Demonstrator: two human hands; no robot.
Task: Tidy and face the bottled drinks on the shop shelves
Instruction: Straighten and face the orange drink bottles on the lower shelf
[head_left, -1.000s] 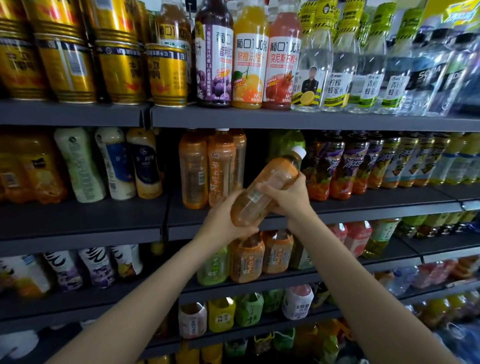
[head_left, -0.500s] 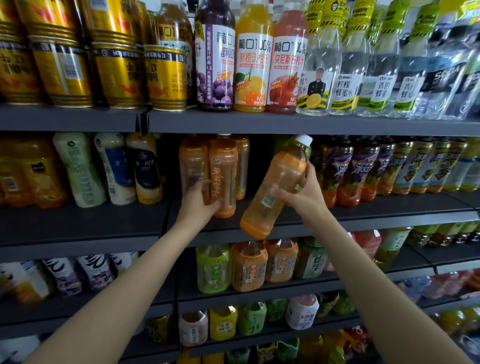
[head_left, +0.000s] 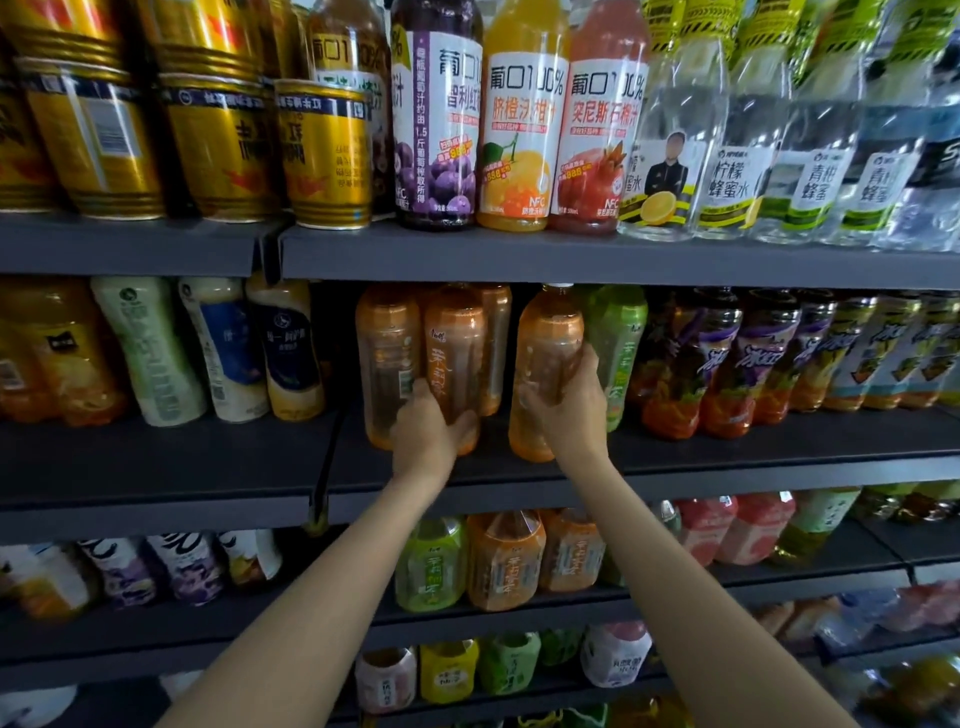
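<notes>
Dark grey shop shelving fills the view, four tiers deep, with gold cans (head_left: 327, 156) and juice bottles above and squat tea bottles below; on the second shelf (head_left: 727, 457) stands a cluster of orange tea bottles; the right hand (head_left: 574, 410) wraps one orange bottle (head_left: 545, 358) near its lower half, fingers curled and clamped around its front, the base at or just above the shelf, upright, just beside a green tea bottle (head_left: 621, 338); the left hand (head_left: 428, 431) grips the base of a neighbouring orange bottle (head_left: 454, 358), thumb and fingers closed around it, its label showing toward the aisle. To do this well, I judge the right-hand bottle should be set flat, then twisted until its label faces out like its neighbour's, since a blank side seems to show now; the left hand can steady the row so nothing tips; sliding the fronts level with the shelf edge would finish the facing.
</notes>
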